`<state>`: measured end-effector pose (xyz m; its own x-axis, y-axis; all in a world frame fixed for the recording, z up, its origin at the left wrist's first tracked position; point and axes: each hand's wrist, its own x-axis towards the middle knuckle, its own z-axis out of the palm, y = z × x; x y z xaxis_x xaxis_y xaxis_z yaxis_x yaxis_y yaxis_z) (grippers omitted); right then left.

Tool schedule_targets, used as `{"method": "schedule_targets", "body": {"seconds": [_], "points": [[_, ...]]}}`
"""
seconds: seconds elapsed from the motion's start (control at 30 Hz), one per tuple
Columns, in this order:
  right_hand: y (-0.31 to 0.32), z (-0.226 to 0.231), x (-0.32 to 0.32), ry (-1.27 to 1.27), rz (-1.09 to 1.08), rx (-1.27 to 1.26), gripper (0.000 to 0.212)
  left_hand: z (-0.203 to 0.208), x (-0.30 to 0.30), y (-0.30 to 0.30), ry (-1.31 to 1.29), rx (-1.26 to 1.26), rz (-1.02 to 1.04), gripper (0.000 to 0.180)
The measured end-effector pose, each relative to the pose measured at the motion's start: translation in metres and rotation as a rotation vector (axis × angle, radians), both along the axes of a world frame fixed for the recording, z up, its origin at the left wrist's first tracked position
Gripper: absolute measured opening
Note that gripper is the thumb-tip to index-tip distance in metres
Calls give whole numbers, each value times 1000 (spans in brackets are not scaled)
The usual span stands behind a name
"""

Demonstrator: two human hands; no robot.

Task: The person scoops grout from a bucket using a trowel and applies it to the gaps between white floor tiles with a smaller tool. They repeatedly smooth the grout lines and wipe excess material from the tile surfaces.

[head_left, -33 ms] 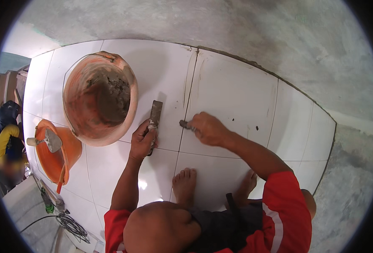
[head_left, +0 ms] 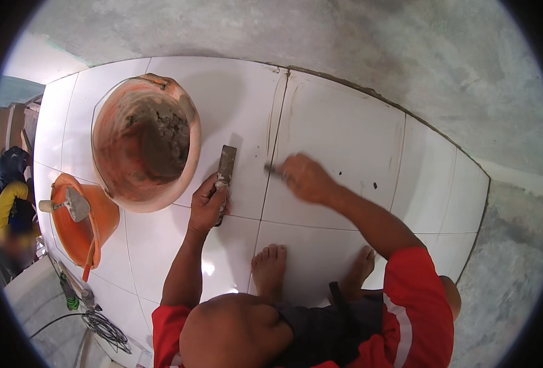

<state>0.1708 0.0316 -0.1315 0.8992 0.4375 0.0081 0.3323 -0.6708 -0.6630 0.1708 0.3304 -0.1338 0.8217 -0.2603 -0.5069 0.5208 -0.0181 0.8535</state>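
Note:
My left hand point(head_left: 206, 205) grips a narrow, flat-bladed trowel point(head_left: 227, 164) smeared with grey mortar, its blade pointing away from me just above or on the white tile. My right hand point(head_left: 306, 178), blurred by motion, is closed around a small dark tool point(head_left: 271, 168). The tip of that tool lies at the joint point(head_left: 268, 184) between two large white floor tiles; whether it touches is hard to tell. Fingers hide most of its shape. Grey smears run along the joint farther up, towards the wall.
A large orange bucket point(head_left: 192, 135) with grey mortar inside stands left of my hands. Beyond it, a pointed trowel point(head_left: 76, 205) rests across a smaller orange bucket point(head_left: 109, 221). Coiled black cable point(head_left: 106, 331) lies lower left. A grey wall point(head_left: 369, 43) bounds the far side; another person point(head_left: 11, 199) is at far left.
My right hand with the small dark tool has shifted slightly away from me along the tile joint. My left hand and the trowel have stayed in place.

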Motion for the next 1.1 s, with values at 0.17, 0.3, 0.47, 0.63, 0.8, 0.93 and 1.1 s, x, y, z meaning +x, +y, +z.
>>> {"method": "schedule_targets", "body": {"seconds": [0.17, 0.3, 0.47, 0.63, 0.8, 0.93, 1.1], "points": [[-39, 7, 125, -271, -464, -158, 23, 2, 2, -1, 21, -6, 3, 41], [-51, -6, 187, -376, -373, -302, 21, 0, 8, -7, -30, -21, -26, 38], [0, -13, 86, -180, -62, -284, 8, 1, 5, 3, -10, 21, 9, 36], [30, 12, -51, 9, 57, 13, 17, 1, 7, -3, 13, -5, 4, 39], [1, 7, -26, -83, -146, 42, 28, 3, 7, -8, -9, -18, 21, 37], [-28, 23, 64, -210, -438, -139, 11, 7, 8, -9, -17, 14, 12, 36], [9, -12, 75, -291, -275, -411, 6, 0, 3, -7, -11, 3, 20, 36]]}}
